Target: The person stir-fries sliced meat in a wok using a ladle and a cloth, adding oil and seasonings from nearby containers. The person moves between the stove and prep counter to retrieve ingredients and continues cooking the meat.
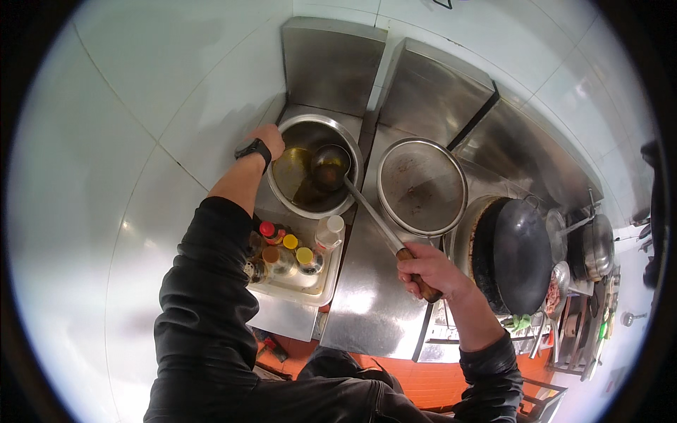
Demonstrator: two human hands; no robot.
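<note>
A deep stainless-steel pot (pixel 355 141) stands by the wall, with yellowish oily liquid (pixel 290 164) at its bottom. At the pot's left rim is my left hand (pixel 272 139), closed on the edge, with a dark watch at its wrist. My right hand (pixel 426 269) grips the wooden handle of a long metal ladle (pixel 373 214). The ladle's round bowl rests inside the pot, apparently holding some dark liquid. Whether the bowl touches the pot's bottom I cannot tell.
A pale tray (pixel 312 299) of capped seasoning bottles (pixel 280 259) sits in front of the pot. To the right are a round metal strainer or pan (pixel 423 185), a tilted black wok (pixel 521 256) and another metal pan (pixel 600 248). A tiled wall (pixel 180 106) closes off the left.
</note>
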